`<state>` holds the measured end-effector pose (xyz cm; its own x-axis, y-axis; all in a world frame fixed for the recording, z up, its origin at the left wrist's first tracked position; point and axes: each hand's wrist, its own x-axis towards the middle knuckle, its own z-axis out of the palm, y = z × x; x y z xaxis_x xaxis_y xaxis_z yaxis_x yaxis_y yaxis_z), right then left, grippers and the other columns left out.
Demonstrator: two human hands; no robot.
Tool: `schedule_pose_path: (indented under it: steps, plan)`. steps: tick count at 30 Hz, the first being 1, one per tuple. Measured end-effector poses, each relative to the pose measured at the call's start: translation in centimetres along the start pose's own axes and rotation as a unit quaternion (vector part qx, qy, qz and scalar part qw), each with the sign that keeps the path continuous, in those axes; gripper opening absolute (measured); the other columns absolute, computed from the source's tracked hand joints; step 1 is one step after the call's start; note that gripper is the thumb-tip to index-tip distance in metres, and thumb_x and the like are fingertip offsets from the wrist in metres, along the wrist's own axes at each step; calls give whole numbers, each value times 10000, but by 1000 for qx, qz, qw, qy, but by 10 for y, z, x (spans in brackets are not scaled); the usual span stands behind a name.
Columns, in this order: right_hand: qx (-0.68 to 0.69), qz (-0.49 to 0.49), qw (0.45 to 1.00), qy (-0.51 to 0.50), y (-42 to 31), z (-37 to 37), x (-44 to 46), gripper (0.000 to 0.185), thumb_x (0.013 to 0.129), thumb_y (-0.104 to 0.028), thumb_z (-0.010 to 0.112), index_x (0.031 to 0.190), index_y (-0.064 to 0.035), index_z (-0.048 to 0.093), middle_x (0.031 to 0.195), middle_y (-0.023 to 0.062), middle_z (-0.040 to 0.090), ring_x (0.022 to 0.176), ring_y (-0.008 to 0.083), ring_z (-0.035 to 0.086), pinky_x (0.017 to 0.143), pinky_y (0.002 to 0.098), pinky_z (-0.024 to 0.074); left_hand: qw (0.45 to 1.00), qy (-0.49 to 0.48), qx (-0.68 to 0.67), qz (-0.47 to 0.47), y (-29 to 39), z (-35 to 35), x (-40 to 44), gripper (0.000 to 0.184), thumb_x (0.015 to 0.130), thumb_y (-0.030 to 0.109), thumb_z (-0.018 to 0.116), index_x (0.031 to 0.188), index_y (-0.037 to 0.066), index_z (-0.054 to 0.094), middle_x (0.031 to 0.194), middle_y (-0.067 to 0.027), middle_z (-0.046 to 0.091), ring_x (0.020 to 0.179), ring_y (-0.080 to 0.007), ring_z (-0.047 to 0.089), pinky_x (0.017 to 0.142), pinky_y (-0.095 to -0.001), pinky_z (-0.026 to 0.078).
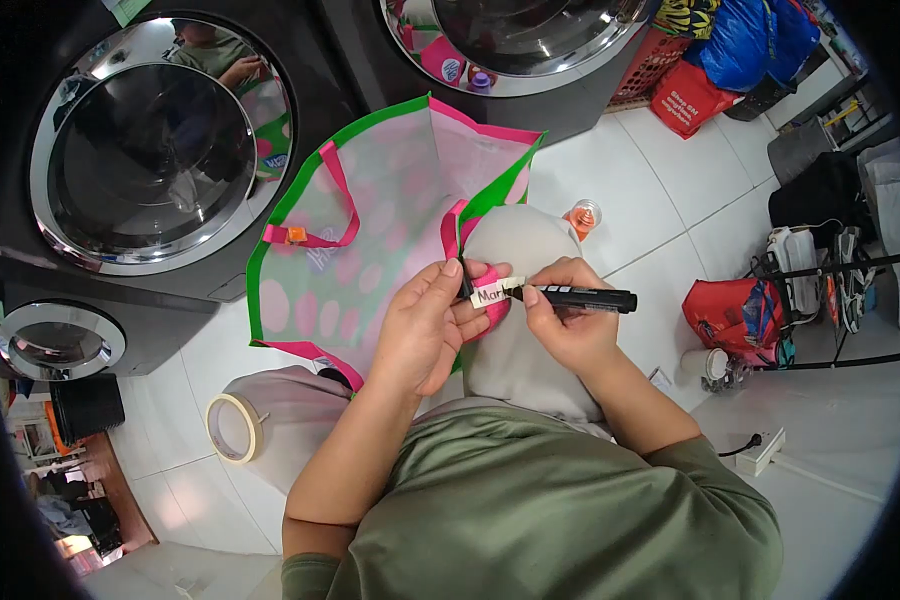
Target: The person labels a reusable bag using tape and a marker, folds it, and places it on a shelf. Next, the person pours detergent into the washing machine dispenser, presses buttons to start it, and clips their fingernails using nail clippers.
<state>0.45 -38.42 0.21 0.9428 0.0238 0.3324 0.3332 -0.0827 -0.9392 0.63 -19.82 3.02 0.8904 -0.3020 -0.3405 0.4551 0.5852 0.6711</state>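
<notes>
My right hand (570, 320) grips a black marker (595, 299), its tip against a cream strip of tape (492, 293). Dark handwriting on that strip begins with "Mar". My left hand (430, 325) is closed on the pink bag handle (497, 312), which has the tape on it. A small black piece, possibly the marker's cap, shows by the left fingers. The large shopping bag (360, 260), see-through with green and pink edging and pink dots, stands open between my legs. An orange tag (296, 235) sits on its other handle.
A tape roll (234, 428) rests on my left leg. Dark front-loading washers (150, 160) stand ahead. A small clear container with orange contents (583, 218) is on the tiled floor. Red bags (692, 98), a rack and a power socket (765, 452) lie to the right.
</notes>
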Motion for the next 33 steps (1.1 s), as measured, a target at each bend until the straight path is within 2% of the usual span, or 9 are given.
schedule_pose_path:
  steps: [3, 15, 18, 19, 22, 27, 33]
  plan:
    - [30, 3, 999, 20, 1, 4, 2, 118, 862, -11, 707, 878, -23, 591, 718, -26, 560, 578, 1, 465, 497, 183, 366, 1000, 0, -3, 2, 0, -1, 0, 290, 1058, 285, 471, 1122, 24, 578, 1213, -183, 656, 1053, -238, 672, 932, -379, 536]
    - [-5, -18, 1000, 18, 4, 1, 1, 124, 847, -30, 719, 872, -25, 597, 700, -25, 562, 563, 3, 463, 481, 188, 357, 1000, 5, -7, 2, 0, -1, 1, 298, 1058, 286, 469, 1124, 15, 574, 1215, -199, 653, 1043, -254, 676, 923, -389, 541]
    - [-17, 11, 999, -29, -2, -4, -1, 99, 886, 27, 646, 933, -5, 565, 802, 25, 562, 645, 41, 468, 566, 207, 370, 1000, 0, -14, 0, -2, -2, 2, 300, 1057, 286, 470, 1125, 13, 572, 1215, -205, 652, 1045, -259, 676, 922, -392, 542]
    - [-12, 2, 1000, -19, 0, -4, -1, 105, 875, 10, 669, 911, -12, 573, 766, 8, 561, 617, 29, 466, 538, 201, 366, 1000, -1, -18, -1, -3, -2, 2, 300, 1057, 286, 471, 1125, 12, 572, 1215, -206, 652, 1045, -261, 676, 922, -392, 542]
    - [2, -16, 1000, 3, 4, -3, 0, 124, 853, -19, 711, 867, -25, 588, 697, -25, 560, 564, 5, 465, 483, 188, 360, 999, 14, -29, 7, -3, -1, 3, 300, 1055, 235, 456, 1120, -24, 593, 1220, -290, 626, 1075, -344, 673, 899, -430, 573]
    - [36, -25, 998, 38, 2, -1, 0, 110, 862, -4, 697, 877, -19, 589, 709, -15, 562, 569, 13, 478, 492, 187, 370, 999, 16, -32, 6, -2, -4, 4, 298, 1059, 229, 443, 1113, -23, 592, 1225, -292, 621, 1083, -353, 668, 904, -438, 571]
    - [15, -17, 999, 33, 1, -3, -4, 105, 861, -11, 705, 884, -14, 602, 725, -4, 582, 580, 18, 501, 504, 187, 395, 999, 13, -30, 4, -4, -5, 5, 304, 1060, 237, 438, 1114, -21, 589, 1229, -295, 617, 1084, -352, 667, 913, -444, 569]
